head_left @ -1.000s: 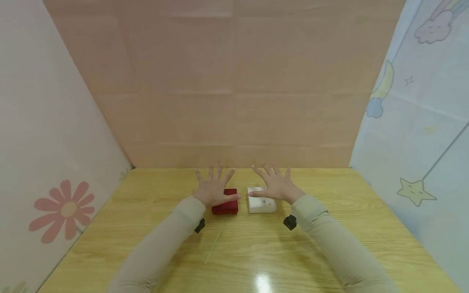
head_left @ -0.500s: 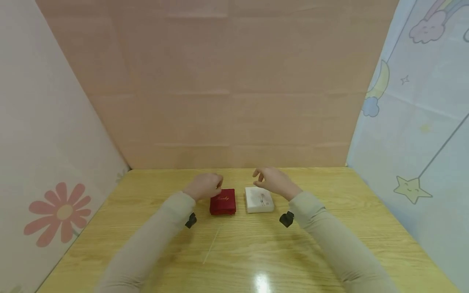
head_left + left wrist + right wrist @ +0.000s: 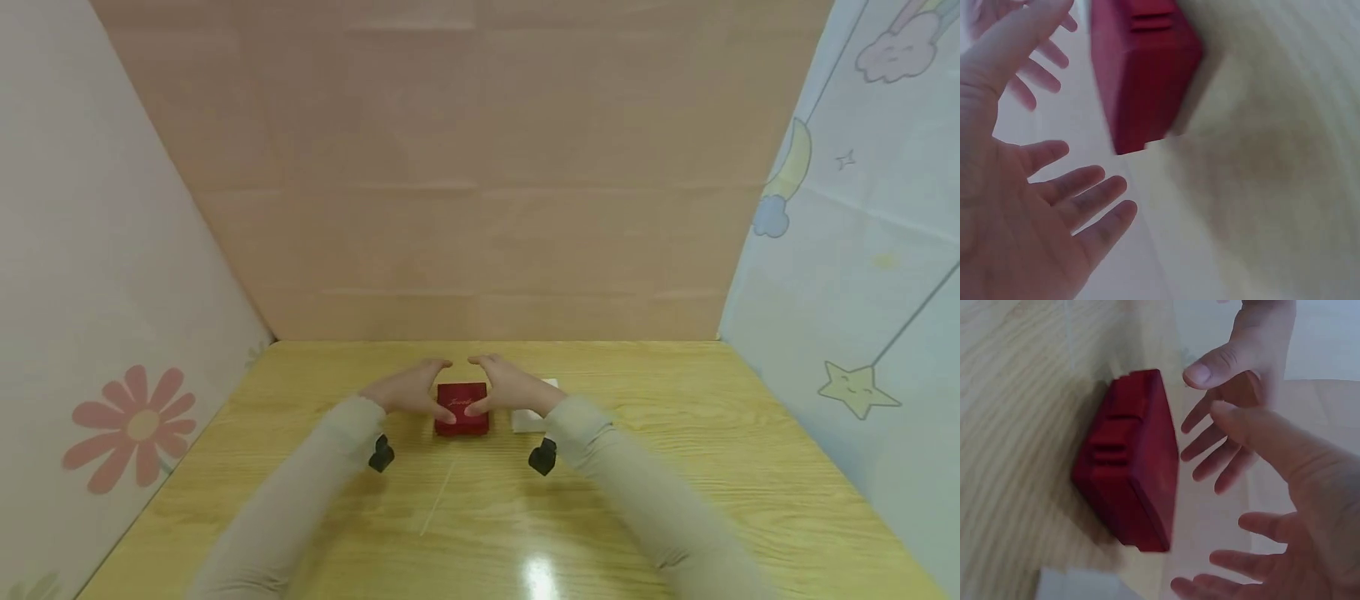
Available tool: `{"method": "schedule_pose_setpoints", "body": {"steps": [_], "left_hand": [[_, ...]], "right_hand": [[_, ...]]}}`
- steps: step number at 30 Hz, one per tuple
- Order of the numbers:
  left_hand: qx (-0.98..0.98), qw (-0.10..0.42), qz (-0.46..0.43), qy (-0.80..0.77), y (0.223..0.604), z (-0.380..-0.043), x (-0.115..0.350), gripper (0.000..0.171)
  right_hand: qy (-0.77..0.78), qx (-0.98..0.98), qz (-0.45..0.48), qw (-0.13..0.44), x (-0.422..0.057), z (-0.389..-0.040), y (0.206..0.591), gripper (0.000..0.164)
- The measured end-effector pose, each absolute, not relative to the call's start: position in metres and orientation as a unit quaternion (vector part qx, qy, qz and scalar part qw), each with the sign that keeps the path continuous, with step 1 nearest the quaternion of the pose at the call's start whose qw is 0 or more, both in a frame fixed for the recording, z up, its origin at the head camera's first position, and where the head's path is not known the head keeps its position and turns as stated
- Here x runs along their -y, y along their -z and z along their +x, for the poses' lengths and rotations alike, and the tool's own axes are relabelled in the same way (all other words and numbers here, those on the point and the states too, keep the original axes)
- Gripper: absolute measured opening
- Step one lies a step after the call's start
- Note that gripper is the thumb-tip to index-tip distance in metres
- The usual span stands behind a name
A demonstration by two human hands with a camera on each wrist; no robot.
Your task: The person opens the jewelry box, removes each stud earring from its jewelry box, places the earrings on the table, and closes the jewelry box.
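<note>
A small red jewelry box (image 3: 461, 394) with gold lettering on its lid lies on the table. Both hands hover close above it, one at each side. My left hand (image 3: 405, 390) has its fingers spread and bent a little, thumb pointing inward. My right hand (image 3: 516, 390) mirrors it over the box's right side. In both wrist views a gap separates the fingers from the red box (image 3: 1141, 462), and neither hand holds anything. A white box (image 3: 527, 421) with a printed pattern sits just to the right, partly hidden by the right hand and wrist.
The light wooden table (image 3: 637, 375) meets a pinkish back wall (image 3: 480, 208). White panels with printed flowers, stars and clouds stand at both sides. A thin pale line (image 3: 437, 500) shows on the tabletop in front of the red box.
The hands were spread wide, then curled. Now the fingers have opened again, and the right hand has moved left from the white box to the red one. Both boxes stay in place.
</note>
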State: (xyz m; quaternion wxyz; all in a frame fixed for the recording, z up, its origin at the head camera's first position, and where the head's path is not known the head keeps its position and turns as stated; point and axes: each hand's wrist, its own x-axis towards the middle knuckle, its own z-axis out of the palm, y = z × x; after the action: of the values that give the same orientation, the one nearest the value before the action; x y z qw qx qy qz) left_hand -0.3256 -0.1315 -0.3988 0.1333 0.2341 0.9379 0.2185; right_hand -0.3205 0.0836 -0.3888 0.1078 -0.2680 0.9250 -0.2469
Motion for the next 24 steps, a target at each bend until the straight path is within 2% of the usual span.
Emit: {"method": "schedule_pose_setpoints", "body": {"steps": [4, 13, 19, 24], "left_hand": [[-0.923, 0.169, 0.238, -0.251, 0.416, -0.329, 0.131, 0.118], [-0.916, 0.162, 0.251, -0.266, 0.435, -0.327, 0.128, 0.122], [-0.916, 0.142, 0.252, -0.277, 0.441, -0.327, 0.126, 0.105], [-0.904, 0.128, 0.261, -0.314, 0.437, -0.326, 0.125, 0.095]], "right_hand": [[0.219, -0.927, -0.271, 0.138, -0.075, -0.321, 0.399, 0.103], [0.213, -0.925, -0.268, 0.164, -0.070, -0.324, 0.416, 0.109], [0.223, -0.925, -0.257, 0.167, -0.070, -0.325, 0.421, 0.106], [0.219, -0.924, -0.271, 0.156, -0.076, -0.322, 0.409, 0.102]]}}
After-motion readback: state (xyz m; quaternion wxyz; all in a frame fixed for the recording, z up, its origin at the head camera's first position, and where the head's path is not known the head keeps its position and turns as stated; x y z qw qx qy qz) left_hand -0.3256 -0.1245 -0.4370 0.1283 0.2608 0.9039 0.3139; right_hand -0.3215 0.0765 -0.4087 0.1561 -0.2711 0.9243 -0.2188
